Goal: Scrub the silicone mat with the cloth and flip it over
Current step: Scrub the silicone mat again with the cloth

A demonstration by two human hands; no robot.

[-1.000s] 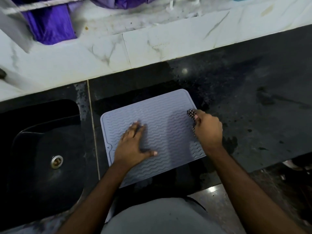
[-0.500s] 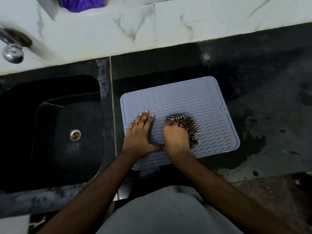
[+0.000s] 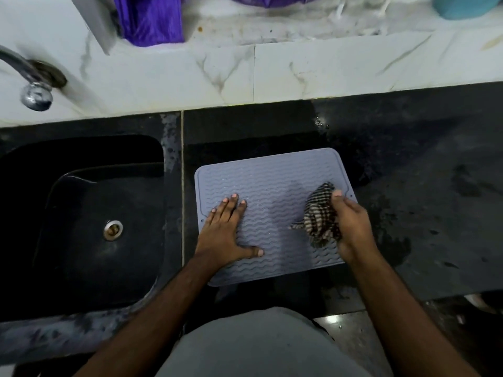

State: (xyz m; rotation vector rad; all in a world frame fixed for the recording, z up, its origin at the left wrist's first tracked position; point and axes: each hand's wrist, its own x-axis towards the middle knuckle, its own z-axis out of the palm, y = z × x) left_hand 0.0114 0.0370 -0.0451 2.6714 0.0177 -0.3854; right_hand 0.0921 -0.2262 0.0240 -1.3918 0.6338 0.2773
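A grey silicone mat [image 3: 272, 186] with wavy ridges lies flat on the black countertop, just right of the sink. My left hand [image 3: 226, 232] presses flat on the mat's left part, fingers spread, thumb pointing right. My right hand [image 3: 351, 227] is at the mat's right edge, closed around a crumpled checked cloth [image 3: 321, 216]. The cloth rests against the mat's right part, with one corner trailing toward the middle.
A black sink [image 3: 89, 227] with a metal drain [image 3: 113, 229] lies to the left, a chrome tap [image 3: 32, 88] above it. The dark counter [image 3: 422, 200] right of the mat is wet. White marble ledge behind holds purple fabric [image 3: 152, 20] and a teal container [image 3: 462, 6].
My right hand has carried the cloth from beside my left hand at the mat's middle over to its right edge. My left hand has stayed pressed on the mat. The camera view has shifted.
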